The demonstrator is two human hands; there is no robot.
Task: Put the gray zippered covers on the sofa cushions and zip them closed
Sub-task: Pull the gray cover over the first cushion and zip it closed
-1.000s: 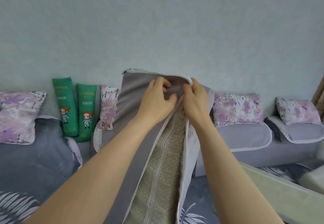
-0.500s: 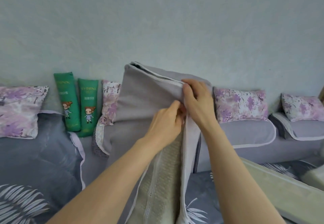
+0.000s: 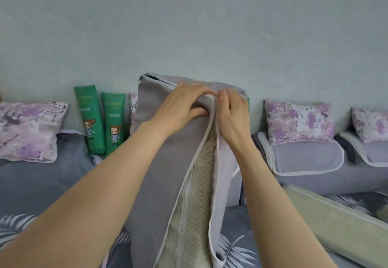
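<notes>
Cover: the gray cover (image 3: 168,152) stands upright in the middle, near the person and in front of the sofa (image 3: 42,179). Its two edges gape from the hands down to the frame's lower edge.
Cushion: the beige woven cushion (image 3: 193,204) shows in that gap, so the cover is on but not zipped.
Left hand: the left hand (image 3: 184,102) grips the cover's left edge at the top, fingers curled over it.
Right hand: the right hand (image 3: 233,112), just beside it, pinches the right edge with the thumb up.
Change: half a second ago the left hand sat lower on the seam; now it is up beside the right.
Meaning: the edges are probably being drawn together at the top corner, and the zipping itself is still ahead.
Hidden: no zip slider shows; it may lie under the hands. The cushion's bottom is cut off.
Around: green pillows (image 3: 100,120) stand to the left and floral pillows (image 3: 298,123) to the right.
</notes>
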